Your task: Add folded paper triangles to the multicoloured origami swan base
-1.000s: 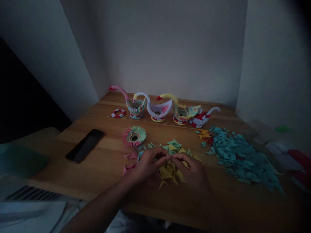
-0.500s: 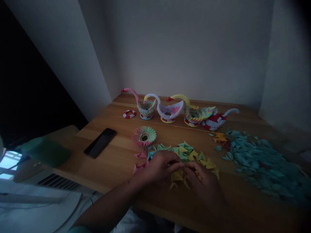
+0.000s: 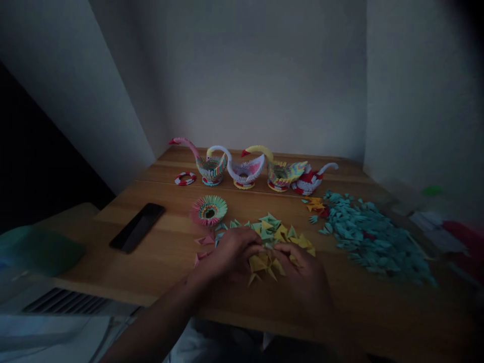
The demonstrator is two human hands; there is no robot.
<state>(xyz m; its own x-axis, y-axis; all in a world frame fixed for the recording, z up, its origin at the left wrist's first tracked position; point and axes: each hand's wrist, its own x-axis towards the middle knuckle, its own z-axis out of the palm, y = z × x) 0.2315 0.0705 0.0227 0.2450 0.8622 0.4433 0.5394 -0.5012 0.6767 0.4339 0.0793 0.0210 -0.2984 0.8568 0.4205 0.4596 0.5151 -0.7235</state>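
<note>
My left hand (image 3: 239, 250) is closed, thumb and fingers pressed together, above a pile of folded paper pieces (image 3: 260, 263) in yellow, green, blue and pink. Close to its fingertips is my right hand (image 3: 304, 269), also closed in a pinch over the yellow pieces. Whatever lies between the fingertips is too small and dim to make out. Just behind the left hand sits a round, pleated paper bowl (image 3: 215, 205) in pink and green. Pink folded pieces (image 3: 205, 240) lie beside the left wrist.
Several paper swans (image 3: 245, 174) stand along the back of the wooden table (image 3: 147, 272), with a red-and-white paper ring (image 3: 185, 178) at their left. A black phone (image 3: 137, 228) lies on the left. Teal paper pieces (image 3: 372, 237) are heaped on the right, near orange pieces (image 3: 314, 204).
The view has swung to the right, so everything appears further left. My fingertips, which met before, now show a small gap between the hands.
</note>
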